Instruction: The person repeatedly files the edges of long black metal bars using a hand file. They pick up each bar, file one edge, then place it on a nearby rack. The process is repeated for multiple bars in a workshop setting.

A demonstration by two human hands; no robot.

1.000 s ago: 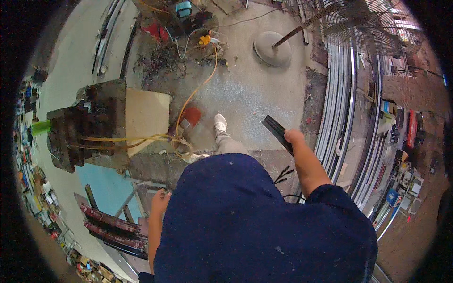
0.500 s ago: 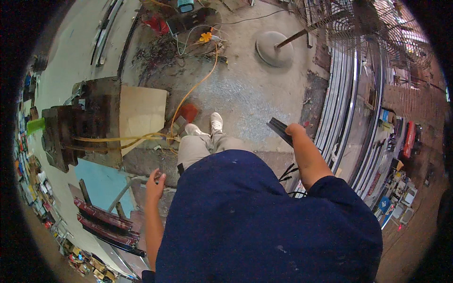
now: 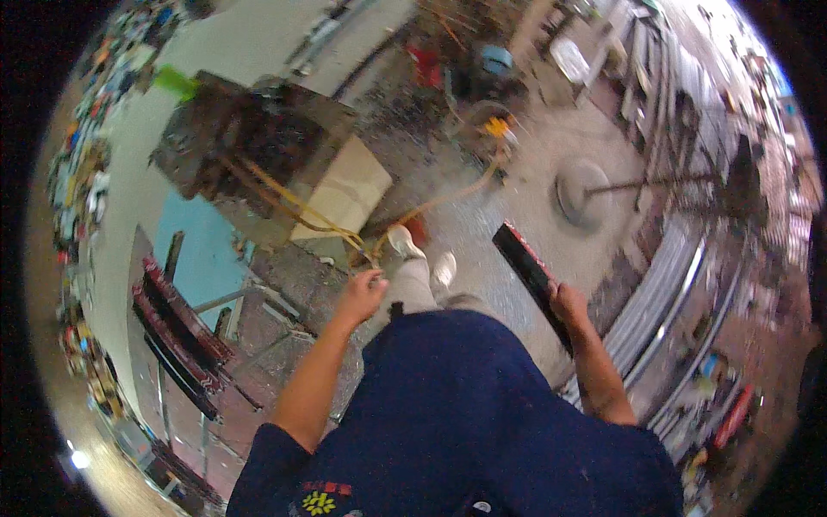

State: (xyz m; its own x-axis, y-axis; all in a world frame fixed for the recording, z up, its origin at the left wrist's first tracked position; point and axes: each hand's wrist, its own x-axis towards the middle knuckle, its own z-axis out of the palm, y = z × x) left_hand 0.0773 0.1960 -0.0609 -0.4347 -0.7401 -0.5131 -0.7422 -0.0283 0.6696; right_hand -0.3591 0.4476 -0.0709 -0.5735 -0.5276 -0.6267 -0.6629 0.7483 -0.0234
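Observation:
My right hand is closed round a long, straight black profile bar with a reddish strip along one edge. The bar slants from my forearm up and left, over the floor. At my left side, my left hand hangs in the air with loosely bent fingers, and nothing shows in it. Its outline is softened by motion. Past it, yellow-orange hoses run across to a dark machine. Several similar dark, reddish-edged profiles lie on a stand to the left.
A pale board leans by the machine, near a light blue sheet. Ahead on the right stands a round grey base with a pole. Long metal profiles lie along the right. An orange cord crosses the floor ahead.
The view has turned right and my feet have stepped. My right hand has swung inward with the bar, showing more of its length. My left hand has come forward and toward the middle.

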